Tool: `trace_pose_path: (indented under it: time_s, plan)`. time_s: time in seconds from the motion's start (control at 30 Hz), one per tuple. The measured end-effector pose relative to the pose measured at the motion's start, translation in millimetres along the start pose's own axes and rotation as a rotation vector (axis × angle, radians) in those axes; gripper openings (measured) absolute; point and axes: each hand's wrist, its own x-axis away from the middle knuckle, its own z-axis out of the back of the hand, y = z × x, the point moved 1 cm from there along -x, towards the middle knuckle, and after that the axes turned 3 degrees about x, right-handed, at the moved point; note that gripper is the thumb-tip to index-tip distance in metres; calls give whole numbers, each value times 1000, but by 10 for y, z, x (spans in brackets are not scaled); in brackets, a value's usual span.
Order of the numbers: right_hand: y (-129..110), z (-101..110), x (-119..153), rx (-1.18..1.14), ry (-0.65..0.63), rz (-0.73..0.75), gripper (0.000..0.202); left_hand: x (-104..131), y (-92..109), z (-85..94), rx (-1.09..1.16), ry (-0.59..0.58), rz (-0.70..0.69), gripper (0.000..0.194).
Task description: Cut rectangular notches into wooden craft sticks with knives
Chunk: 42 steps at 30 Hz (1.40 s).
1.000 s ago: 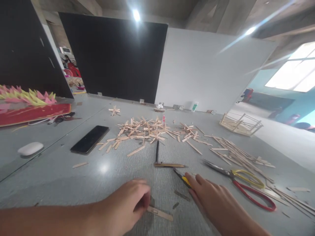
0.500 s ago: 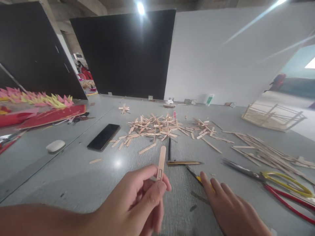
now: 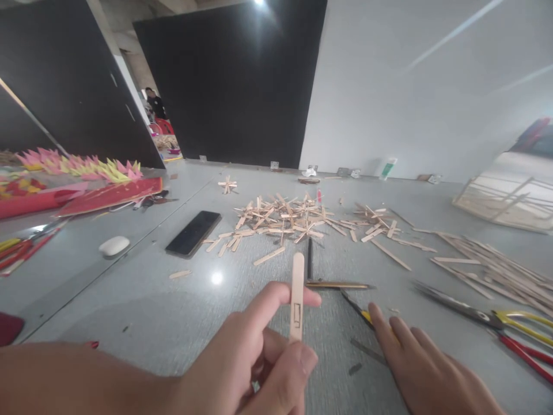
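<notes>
Between thumb and fingers, my left hand (image 3: 263, 351) holds a wooden stick (image 3: 297, 271) upright; a small rectangle is marked on its lower part. My right hand (image 3: 423, 363) rests palm down on the table at the lower right, its fingers stretched over a yellow-handled craft knife (image 3: 366, 316). Just beyond the held stick lie a pencil (image 3: 339, 285) and a dark rod (image 3: 310, 259). A heap of loose wooden sticks (image 3: 280, 218) spreads over the middle of the table.
Red-and-yellow scissors (image 3: 496, 320) and long thin strips (image 3: 496, 271) lie at the right. A phone (image 3: 193, 233), a white oval case (image 3: 114, 246) and paper decorations (image 3: 82, 167) are at the left. Behind stand a black panel (image 3: 233, 80) and a white panel (image 3: 415, 86). A person (image 3: 155, 104) is far back.
The held stick now stands straighter, gripped nearer its bottom end, with the whole marked rectangle showing. The view has shifted, so the table items appear farther right. My right hand still lies by the knife.
</notes>
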Motion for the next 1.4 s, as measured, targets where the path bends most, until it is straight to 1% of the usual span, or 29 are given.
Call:
trace_pose_path:
  time_s: [0.07, 0.17, 0.33, 0.43, 0.53, 0.63, 0.73, 0.9, 1.07, 1.13, 1.27, 1.4]
  plan:
    - [7, 10, 2, -20, 11, -1, 105, -1, 24, 4, -8, 5, -7, 60]
    - [14, 10, 4, -29, 3, -9, 107, -2, 55, 13, -50, -6, -2, 60]
    - [21, -66, 55, -30, -7, 3, 103, 23, 44, 43, -112, 23, 41, 60]
    - [38, -122, 126, -64, -28, -18, 95, 32, 32, 49, -136, 32, 41, 58]
    - [45, -136, 178, -47, -83, 14, 83, 20, 42, 39, -131, 33, 12, 55]
    - [29, -85, 161, 25, -84, 33, 71, 0, 52, 20, -108, 16, -18, 54]
    - [1, -9, 83, 58, -74, 14, 66, -12, 32, -1, -110, 26, -45, 54]
    - [-25, 34, -34, 35, -64, -35, 67, -4, -39, -31, -72, 74, -61, 54]
    - [-12, -12, 12, 50, -54, -14, 68, -3, -76, -27, -66, 70, -37, 62]
    - [-6, -34, 69, 54, -66, -7, 74, -7, -75, -19, -64, 70, -48, 63]
    - [6, -65, 138, -2, -131, -17, 90, -8, -61, -4, -64, 47, -44, 65]
    - [16, -58, 113, -34, -120, -24, 99, -8, -70, -1, -63, 46, -38, 65]
